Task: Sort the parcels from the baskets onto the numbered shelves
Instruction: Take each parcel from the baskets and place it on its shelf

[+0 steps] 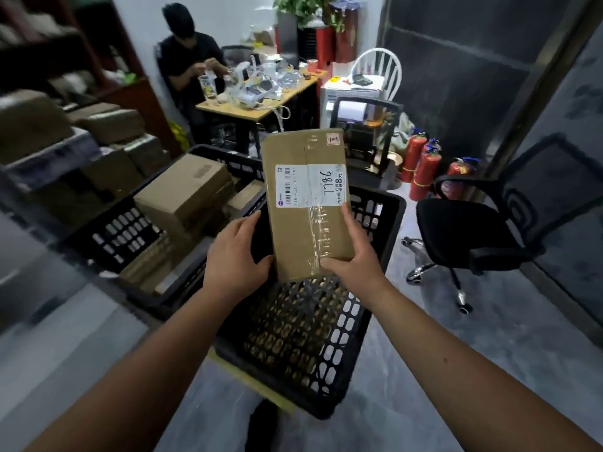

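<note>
A parcel sorting room: shelves (49,93) stacked with cardboard boxes at the frame's left, black plastic baskets (182,230) of parcels centre, a cluttered desk (257,102) and red fire extinguishers (424,171) behind.

Both hands, left (236,256) and right (350,256), hold a parcel (306,203) above a basket (313,337).

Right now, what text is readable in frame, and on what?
"7786" handwritten, seen sideways, on the white label of the cardboard parcel held in both hands.
"8" in the label's printed strip; the characters around it are too small.
"516-K20-" beside the barcode; the rest is blurred.
Small sticker at the parcel's top corner: unreadable.
Other boxes' labels: blurred.
</note>
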### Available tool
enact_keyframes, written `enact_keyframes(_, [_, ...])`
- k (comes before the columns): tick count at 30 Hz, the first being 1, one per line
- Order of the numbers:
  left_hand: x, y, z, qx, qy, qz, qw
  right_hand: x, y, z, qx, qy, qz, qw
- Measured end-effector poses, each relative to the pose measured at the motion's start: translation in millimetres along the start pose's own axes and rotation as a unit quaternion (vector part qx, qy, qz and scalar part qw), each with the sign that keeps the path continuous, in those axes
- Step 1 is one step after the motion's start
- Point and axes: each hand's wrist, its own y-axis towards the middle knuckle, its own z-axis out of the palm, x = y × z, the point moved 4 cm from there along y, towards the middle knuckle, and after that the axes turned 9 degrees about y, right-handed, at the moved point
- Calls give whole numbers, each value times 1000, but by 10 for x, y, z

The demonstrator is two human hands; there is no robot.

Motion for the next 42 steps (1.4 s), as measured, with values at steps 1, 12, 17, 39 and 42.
enact_keyframes(1, [7, -126, -50, -4, -1, -17, 1000, 21, -39, 25, 18, -4, -7, 1000])
enact_keyframes(12, [678, -1570, -1014, -127, -5, -227, 966, 641, -507, 1140, 231, -1, -82, 970])
enact_keyframes(17, [1209, -2560, -1500, -184, 20, -348, 919, 925, -1025, 2099, 346, -19, -123, 930])
enact_keyframes(39, [2796, -7368, -2967, -203, 195, -633, 721, 1118, -5127, 5666, 648, 59, -102, 752])
enact_keyframes(42, [2982, -7879, -3112, -191, 208, -648, 707, 1137, -5623, 6011, 666, 67, -95, 737])
